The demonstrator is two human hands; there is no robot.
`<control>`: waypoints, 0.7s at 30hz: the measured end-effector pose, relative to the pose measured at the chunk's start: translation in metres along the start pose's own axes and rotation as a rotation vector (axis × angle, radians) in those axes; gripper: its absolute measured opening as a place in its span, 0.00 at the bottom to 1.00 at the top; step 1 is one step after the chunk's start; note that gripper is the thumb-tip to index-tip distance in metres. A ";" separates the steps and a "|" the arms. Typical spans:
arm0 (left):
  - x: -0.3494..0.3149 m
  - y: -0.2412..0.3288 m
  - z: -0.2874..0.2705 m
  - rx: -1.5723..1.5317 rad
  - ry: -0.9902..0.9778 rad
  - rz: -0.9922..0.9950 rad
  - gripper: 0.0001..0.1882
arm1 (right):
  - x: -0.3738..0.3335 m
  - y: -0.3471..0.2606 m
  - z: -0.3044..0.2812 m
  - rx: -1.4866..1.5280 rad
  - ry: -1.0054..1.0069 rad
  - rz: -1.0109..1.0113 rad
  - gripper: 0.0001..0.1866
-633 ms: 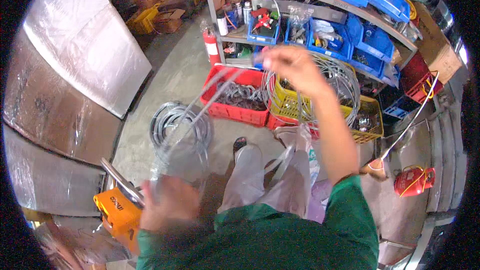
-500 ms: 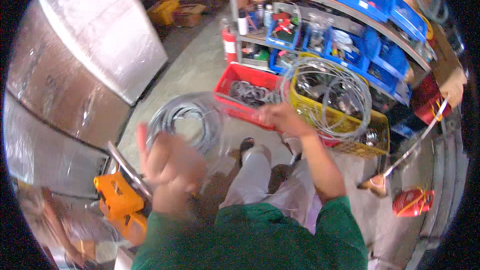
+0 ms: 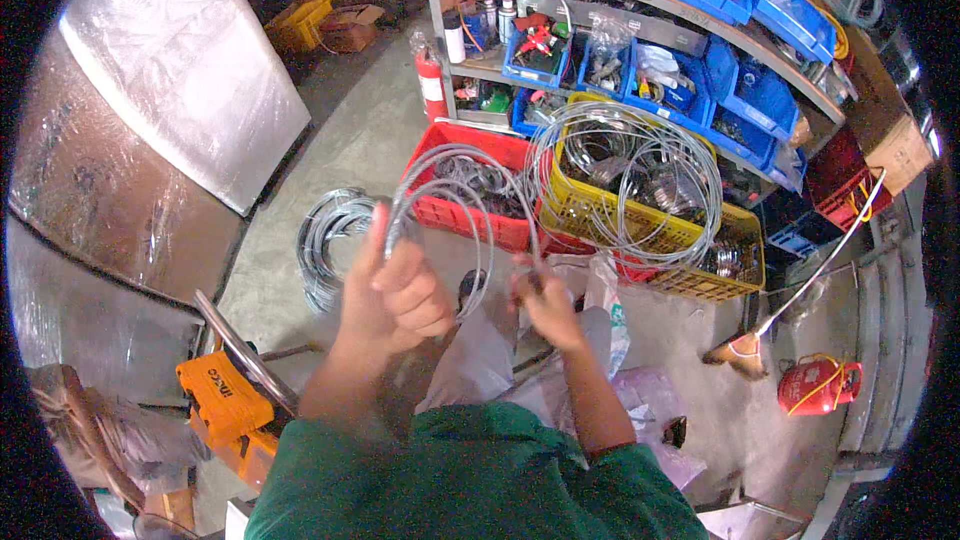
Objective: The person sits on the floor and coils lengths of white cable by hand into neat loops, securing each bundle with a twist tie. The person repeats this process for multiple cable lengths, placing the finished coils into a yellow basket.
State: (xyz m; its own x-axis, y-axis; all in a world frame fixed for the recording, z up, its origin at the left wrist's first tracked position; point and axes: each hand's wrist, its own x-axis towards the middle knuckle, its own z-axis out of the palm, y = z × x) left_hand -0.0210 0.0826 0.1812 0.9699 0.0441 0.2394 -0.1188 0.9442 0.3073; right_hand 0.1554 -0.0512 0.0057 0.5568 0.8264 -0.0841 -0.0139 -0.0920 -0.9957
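My left hand (image 3: 408, 292) is closed around one side of a coil of grey cable (image 3: 462, 153), thumb pointing up. The coil's loops stand up in front of me and overlap the red crate behind. At the coil's right side, my right hand (image 3: 548, 306) has its fingers closed on the cable. Farther left, a larger coil of grey cable (image 3: 318, 250) lies on the floor, partly hidden by my left hand. Big loose loops of similar cable (image 3: 622, 210) rest over the yellow crate (image 3: 690, 278) to the right.
A red crate (image 3: 478, 224) of dark looped pieces stands before a shelf with blue bins (image 3: 665, 80). A fire extinguisher (image 3: 429, 85) is beside it. An orange tool case (image 3: 225, 387) sits at left near wrapped panels (image 3: 190, 70). A broom (image 3: 742, 348) and red canister (image 3: 820, 386) are right.
My hands have come closer together, the right one moving down and left. The cable coil between them, blurred before, now stands as clear loops. The head view has shifted slightly.
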 end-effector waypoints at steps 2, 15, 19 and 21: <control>-0.007 -0.002 0.010 -0.069 -0.065 -0.005 0.36 | 0.003 -0.025 -0.024 -0.331 0.170 -0.171 0.29; -0.005 -0.028 0.021 -0.013 0.055 -0.334 0.36 | 0.036 -0.144 -0.035 -0.518 -0.416 -0.750 0.31; -0.001 -0.020 0.022 0.109 0.119 -0.016 0.36 | 0.055 -0.076 -0.017 0.051 -0.616 -0.258 0.21; 0.006 -0.017 0.012 0.287 0.184 0.099 0.35 | 0.038 -0.027 0.015 0.150 -0.537 -0.221 0.22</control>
State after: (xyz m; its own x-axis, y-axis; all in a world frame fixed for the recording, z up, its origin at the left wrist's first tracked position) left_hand -0.0160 0.0630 0.1882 0.9696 0.2137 0.1190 -0.2438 0.8033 0.5434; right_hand 0.1646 -0.0094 0.0287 0.0631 0.9857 0.1566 -0.0844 0.1616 -0.9832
